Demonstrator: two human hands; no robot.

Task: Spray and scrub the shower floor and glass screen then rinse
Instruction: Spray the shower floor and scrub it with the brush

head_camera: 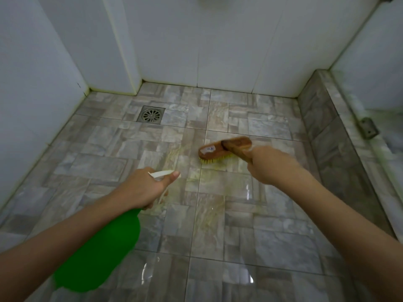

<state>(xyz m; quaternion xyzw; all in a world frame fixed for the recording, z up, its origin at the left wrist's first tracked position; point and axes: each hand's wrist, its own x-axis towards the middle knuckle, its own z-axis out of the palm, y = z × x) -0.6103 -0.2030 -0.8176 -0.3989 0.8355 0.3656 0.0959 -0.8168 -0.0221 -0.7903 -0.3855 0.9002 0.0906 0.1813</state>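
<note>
My left hand (146, 187) grips the neck of a green spray bottle (104, 249), whose white nozzle (162, 173) points toward the middle of the shower floor (122, 149). My right hand (268, 165) holds the handle of a wooden scrub brush (220, 150). Its yellow bristles press on the grey stone-look tiles. Yellowish streaks of cleaner lie on the wet tiles between the two hands. The glass screen (375, 68) stands along the right side, above a tiled kerb.
A square metal drain (151, 114) sits in the floor at the back left. White walls (218, 40) close the back and left. The raised tiled kerb (327, 127) runs along the right, with a metal bracket (368, 127) on it.
</note>
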